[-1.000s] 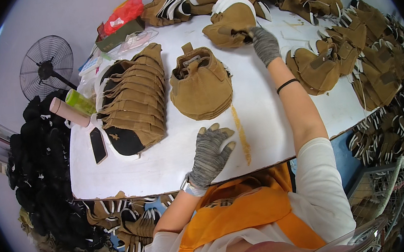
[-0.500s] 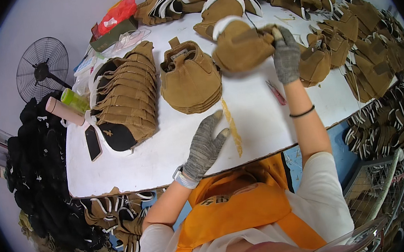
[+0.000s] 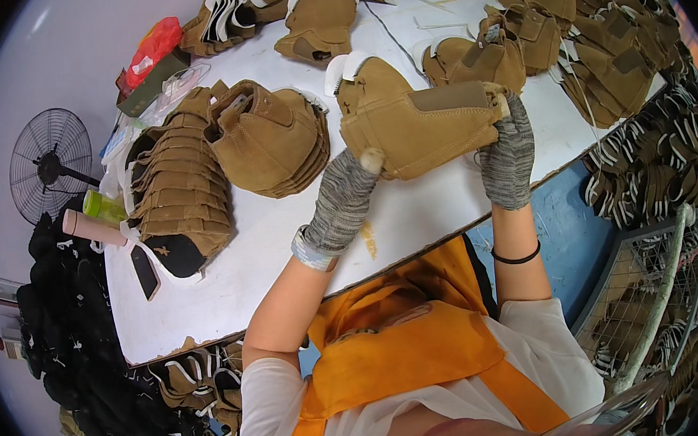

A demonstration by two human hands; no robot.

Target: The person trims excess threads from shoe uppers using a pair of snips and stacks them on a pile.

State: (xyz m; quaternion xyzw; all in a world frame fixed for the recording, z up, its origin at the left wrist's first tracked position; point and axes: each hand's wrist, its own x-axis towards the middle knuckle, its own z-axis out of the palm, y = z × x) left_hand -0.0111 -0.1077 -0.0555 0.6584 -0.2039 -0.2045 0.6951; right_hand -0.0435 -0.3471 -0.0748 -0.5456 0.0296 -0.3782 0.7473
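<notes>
A brown boot upper (image 3: 433,132) with a darker elastic panel and white lining at its toe is held on its side above the table. My left hand (image 3: 341,202), in a grey knit glove with a bare thumb tip, pinches its lower left edge. In the same kind of glove, my right hand (image 3: 508,158) grips the right end. Left of them stands a stack of nested brown uppers (image 3: 272,146). Beyond my right hand sit more loose uppers (image 3: 468,60), partly covered by the held one.
A long row of uppers (image 3: 179,179) lies on the white table (image 3: 208,313), beside a phone (image 3: 145,273), a pink bottle (image 3: 93,229) and a green one (image 3: 104,206). Heaped uppers (image 3: 613,54) fill the far right. A wire cart (image 3: 621,294) stands right of me, a fan (image 3: 50,167) left.
My right hand has brought the upper nearer and turned it sideways. My left hand, empty above the table before, has risen and taken hold of it. The view has shifted to the right.
</notes>
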